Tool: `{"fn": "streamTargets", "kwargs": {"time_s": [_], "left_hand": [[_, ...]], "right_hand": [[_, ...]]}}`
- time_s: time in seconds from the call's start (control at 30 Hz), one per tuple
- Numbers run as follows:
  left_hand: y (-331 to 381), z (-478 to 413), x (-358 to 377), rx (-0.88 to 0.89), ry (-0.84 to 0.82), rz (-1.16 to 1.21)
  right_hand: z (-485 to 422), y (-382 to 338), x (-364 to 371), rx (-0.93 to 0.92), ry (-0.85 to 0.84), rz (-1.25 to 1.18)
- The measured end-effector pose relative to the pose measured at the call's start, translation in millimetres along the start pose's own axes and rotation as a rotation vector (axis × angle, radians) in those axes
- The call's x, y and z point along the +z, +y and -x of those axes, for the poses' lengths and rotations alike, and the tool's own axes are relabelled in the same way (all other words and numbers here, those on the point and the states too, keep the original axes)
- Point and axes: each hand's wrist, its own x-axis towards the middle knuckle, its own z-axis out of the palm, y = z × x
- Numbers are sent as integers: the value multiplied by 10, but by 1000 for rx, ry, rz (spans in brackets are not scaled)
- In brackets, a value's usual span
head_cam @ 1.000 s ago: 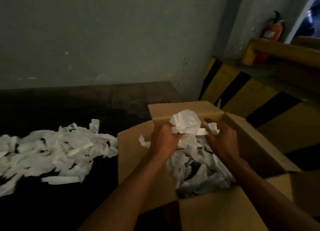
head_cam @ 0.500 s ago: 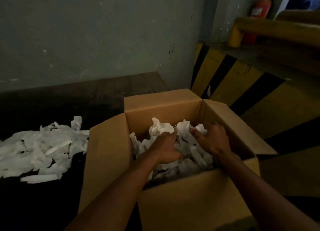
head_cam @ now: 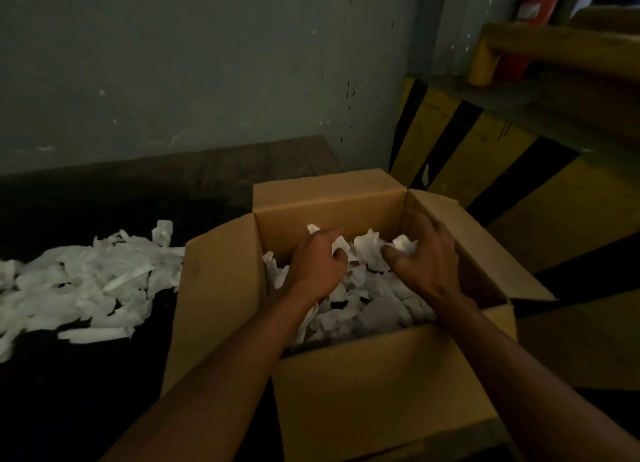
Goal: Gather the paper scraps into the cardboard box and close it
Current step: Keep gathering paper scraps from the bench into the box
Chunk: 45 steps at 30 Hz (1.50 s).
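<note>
A brown cardboard box stands on the dark floor with all its flaps up. White paper scraps fill its bottom. Both my hands are down inside it. My left hand is curled around a few scraps near the far left of the heap. My right hand is closed on a crumpled wad of scraps near the far right wall. A long pile of loose paper scraps lies on the floor just left of the box, touching its left flap.
A grey wall runs along the back. A yellow-and-black striped ramp rises right of the box, with a yellow rail and a red fire extinguisher behind it. Dark floor lies in front of the pile.
Both hands went from holding a wad of scraps above the box rim down into the box, pressing it onto the heap. The pile on the floor is unchanged.
</note>
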Motion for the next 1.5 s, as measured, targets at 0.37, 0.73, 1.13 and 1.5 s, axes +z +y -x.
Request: {"fn": "streamTargets", "kwargs": {"time_s": [0.37,0.73,1.13,1.5], "left_hand": [[-356,205,-559,-29,319,-18],[-1759,740,-1717,-175,448,-152],[-3856,873,-2463,-106,191,-181],[-4690,-48,-2639,256,-398,-596]], "right_hand": [[87,-729,382,-167,57,-140],[800,-2330,1669,-431,-396,-190],[1488,-3102,3512,-221,-468,-90],[891,-2834,3961,-113,-676,376]]}}
